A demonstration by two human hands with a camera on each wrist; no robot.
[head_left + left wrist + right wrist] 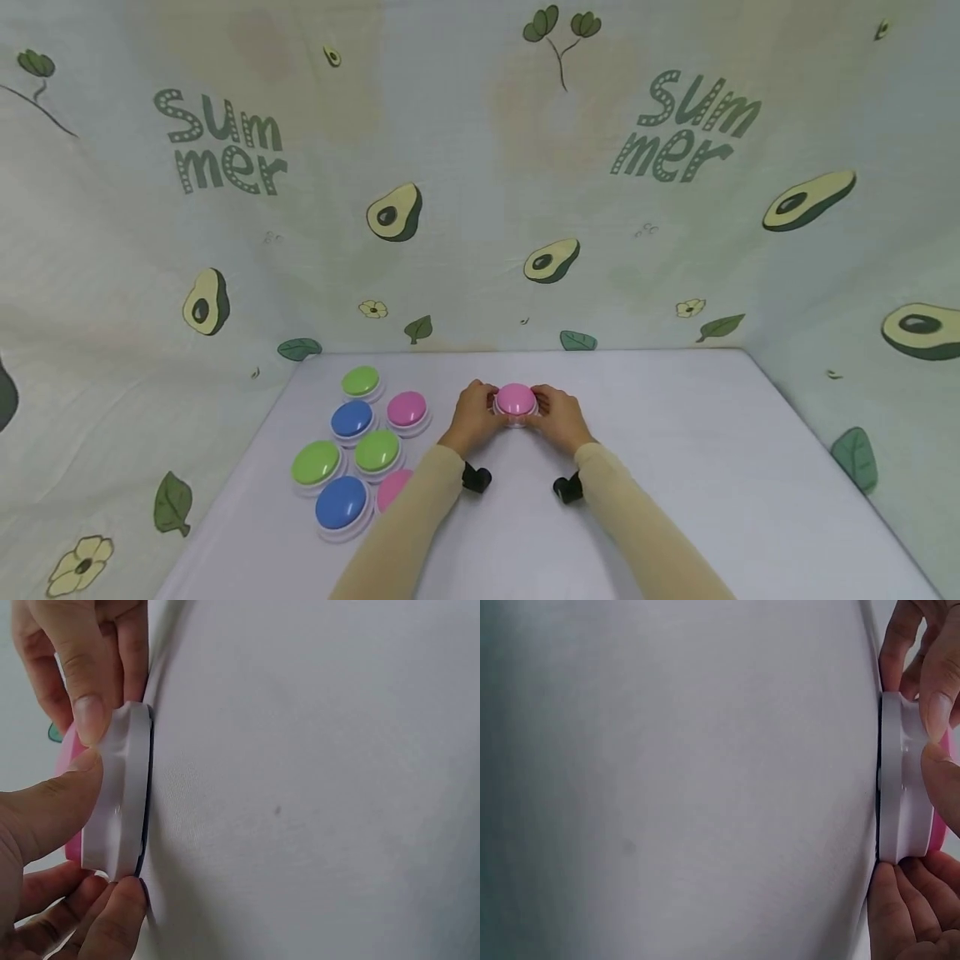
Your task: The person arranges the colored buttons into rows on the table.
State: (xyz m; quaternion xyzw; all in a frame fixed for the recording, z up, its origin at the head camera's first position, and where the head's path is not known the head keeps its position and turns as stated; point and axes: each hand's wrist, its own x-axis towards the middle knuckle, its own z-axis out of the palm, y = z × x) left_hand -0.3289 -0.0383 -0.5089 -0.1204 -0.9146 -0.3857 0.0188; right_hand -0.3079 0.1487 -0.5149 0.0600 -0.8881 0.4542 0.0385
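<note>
A pink dome push button (516,399) with a white round base sits on the white table, with a hand at each side. My left hand (477,417) grips its left side, thumb on the front of the base and fingers around the edge. From the right, my right hand (559,419) holds it in the same way. In the left wrist view the white base (124,795) appears side-on, low against the tabletop, and the two thumb tips meet at its front. The right wrist view shows the base (901,780) between both hands; its far side is hidden.
Several more buttons stand grouped on the left of the white table (712,467), among them a green button (361,381), a blue button (341,502) and a pink button (407,408). My left sleeve partly covers another pink button (393,487). A printed cloth (465,150) hangs behind.
</note>
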